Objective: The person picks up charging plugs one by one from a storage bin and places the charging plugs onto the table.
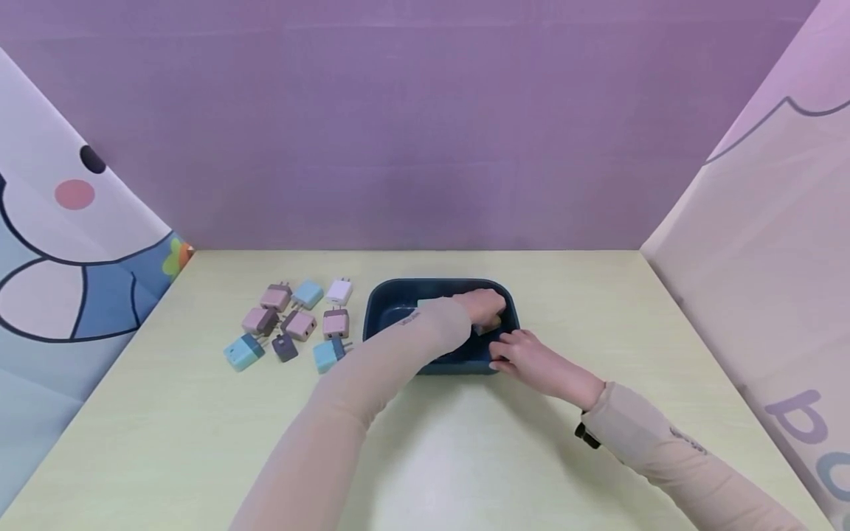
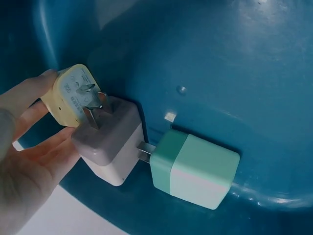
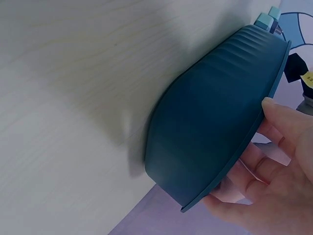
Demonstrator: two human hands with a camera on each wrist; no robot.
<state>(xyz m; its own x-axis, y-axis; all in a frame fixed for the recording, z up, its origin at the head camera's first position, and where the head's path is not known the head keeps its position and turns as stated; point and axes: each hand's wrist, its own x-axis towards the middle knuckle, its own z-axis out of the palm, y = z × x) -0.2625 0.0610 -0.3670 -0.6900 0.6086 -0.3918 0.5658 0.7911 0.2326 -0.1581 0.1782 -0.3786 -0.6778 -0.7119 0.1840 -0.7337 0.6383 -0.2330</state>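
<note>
A dark blue plastic basin [image 1: 393, 316] stands on the table. My left hand [image 1: 482, 307] is inside it, near its right end. In the left wrist view, thumb and fingers pinch a yellow plug charger [image 2: 73, 95] by its sides, with the metal prongs pointing away from the palm. A pink and mauve charger [image 2: 111, 139] lies right beside those fingers, next to a two-tone green charger [image 2: 195, 169] on the basin floor. My right hand [image 1: 531, 361] grips the basin's rim at the near right corner, thumb on the outer wall in the right wrist view.
Several loose chargers lie left of the basin, among them a white one [image 1: 339, 291], a blue one [image 1: 243, 352], a dark one [image 1: 285, 347] and a pink one [image 1: 336, 323]. A purple backdrop [image 1: 425, 147] rises behind the table [image 1: 571, 295].
</note>
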